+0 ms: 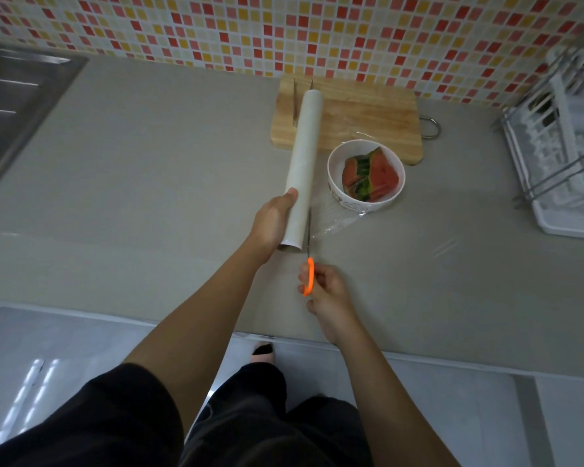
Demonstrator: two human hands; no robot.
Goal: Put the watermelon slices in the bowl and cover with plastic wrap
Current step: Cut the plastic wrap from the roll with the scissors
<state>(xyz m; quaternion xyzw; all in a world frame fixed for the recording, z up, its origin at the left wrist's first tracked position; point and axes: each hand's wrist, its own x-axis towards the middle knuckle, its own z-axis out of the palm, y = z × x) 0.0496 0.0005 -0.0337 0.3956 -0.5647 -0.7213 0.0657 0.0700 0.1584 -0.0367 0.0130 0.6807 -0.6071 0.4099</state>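
Note:
A white bowl [365, 174] on the grey counter holds several watermelon slices [370, 175] with red flesh and green rind. A sheet of clear plastic wrap [338, 224] stretches from the roll across the bowl. My left hand [272, 222] grips the near end of the long white wrap roll [303, 163], which lies left of the bowl. My right hand [327, 291] holds orange-handled scissors [308, 261], their blades pointing away from me along the roll's right side, at the sheet's edge.
A wooden cutting board [368, 119] with metal tongs [295, 99] lies behind the bowl. A white dish rack [567, 146] stands at the right. A steel sink [17, 106] is at the far left. The tiled wall runs along the back.

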